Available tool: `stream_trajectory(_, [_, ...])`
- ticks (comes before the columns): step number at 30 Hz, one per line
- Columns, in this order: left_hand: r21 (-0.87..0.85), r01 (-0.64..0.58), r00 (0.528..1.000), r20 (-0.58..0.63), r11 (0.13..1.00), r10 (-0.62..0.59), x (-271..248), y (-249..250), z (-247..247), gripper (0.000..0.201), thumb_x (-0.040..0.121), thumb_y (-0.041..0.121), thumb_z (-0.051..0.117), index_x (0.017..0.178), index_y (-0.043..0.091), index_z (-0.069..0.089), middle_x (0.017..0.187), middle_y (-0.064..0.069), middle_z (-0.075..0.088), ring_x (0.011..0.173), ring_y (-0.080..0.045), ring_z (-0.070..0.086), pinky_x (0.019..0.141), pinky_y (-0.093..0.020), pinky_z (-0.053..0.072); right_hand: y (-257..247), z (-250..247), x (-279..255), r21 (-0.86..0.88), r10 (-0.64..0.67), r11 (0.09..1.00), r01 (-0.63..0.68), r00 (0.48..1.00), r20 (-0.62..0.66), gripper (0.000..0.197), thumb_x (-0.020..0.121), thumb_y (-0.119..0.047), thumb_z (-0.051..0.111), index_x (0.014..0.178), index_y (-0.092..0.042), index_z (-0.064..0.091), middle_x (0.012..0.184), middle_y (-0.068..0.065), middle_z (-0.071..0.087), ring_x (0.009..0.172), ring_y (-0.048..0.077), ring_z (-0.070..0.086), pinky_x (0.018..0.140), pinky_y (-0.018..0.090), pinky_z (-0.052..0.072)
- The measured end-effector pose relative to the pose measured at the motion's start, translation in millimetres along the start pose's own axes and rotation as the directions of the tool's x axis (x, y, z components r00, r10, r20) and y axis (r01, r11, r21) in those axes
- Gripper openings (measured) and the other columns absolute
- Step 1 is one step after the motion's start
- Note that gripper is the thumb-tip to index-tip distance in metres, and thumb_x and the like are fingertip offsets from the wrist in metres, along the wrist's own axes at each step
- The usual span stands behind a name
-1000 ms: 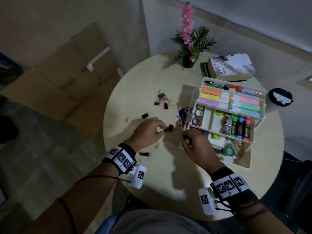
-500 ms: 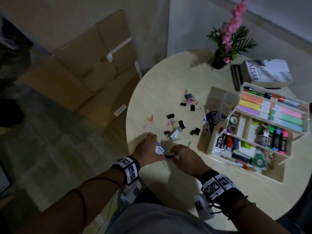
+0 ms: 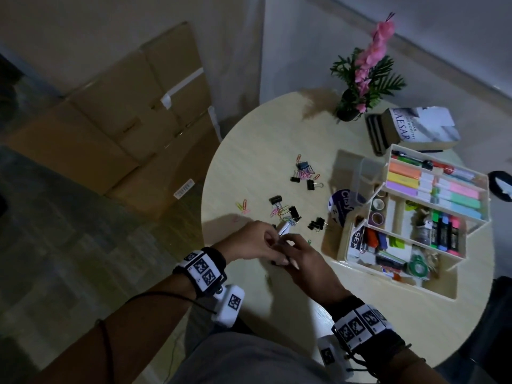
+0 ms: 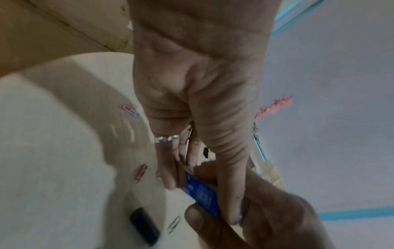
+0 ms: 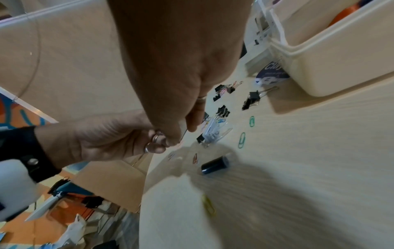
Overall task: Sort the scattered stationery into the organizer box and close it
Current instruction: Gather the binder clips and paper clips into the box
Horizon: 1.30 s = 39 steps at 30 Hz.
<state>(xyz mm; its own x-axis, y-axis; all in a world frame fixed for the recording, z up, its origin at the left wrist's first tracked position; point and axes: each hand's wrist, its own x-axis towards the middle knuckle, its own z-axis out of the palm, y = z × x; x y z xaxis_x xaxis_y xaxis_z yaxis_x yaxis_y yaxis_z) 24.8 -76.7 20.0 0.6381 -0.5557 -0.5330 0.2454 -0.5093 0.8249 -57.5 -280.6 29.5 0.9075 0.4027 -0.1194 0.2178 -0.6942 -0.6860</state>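
Both hands meet at the near left edge of the round table [image 3: 249,139]. The left hand [image 3: 249,241] and right hand [image 3: 307,261] together pinch a small blue box [image 4: 201,193], held between the left thumb and fingers with the right fingertips [image 4: 197,217] curled on its near end. Binder clips [image 3: 315,224] lie scattered just beyond; the open organizer box [image 3: 346,239] stands at the right

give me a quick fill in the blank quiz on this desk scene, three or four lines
1. Both hands, the left hand and the right hand, hold a small ____ card.
2. The organizer box stands ____.
3. The book reads ____ on its spine.
4. The flowers are ____.

Missing words: blue; open; CAESAR; pink
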Motion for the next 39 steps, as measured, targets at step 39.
stream_trajectory(39, [0.375, -0.112, 0.909, -0.336, 0.92, 0.248, 37, 75, 71, 0.039, 0.076, 0.031, 0.09, 0.112, 0.027, 0.074, 0.104, 0.008, 0.065, 0.075, -0.002, 0.068, 0.065, -0.011, 0.052, 173, -161, -87, -0.067, 0.316, 0.907, -0.416, 0.777, -0.544, 0.016, 0.095, -0.008, 0.075, 0.11, -0.007, 0.08, 0.127, 0.014, 0.064, 0.099, 0.026, 0.07, 0.093, 0.036, 0.061])
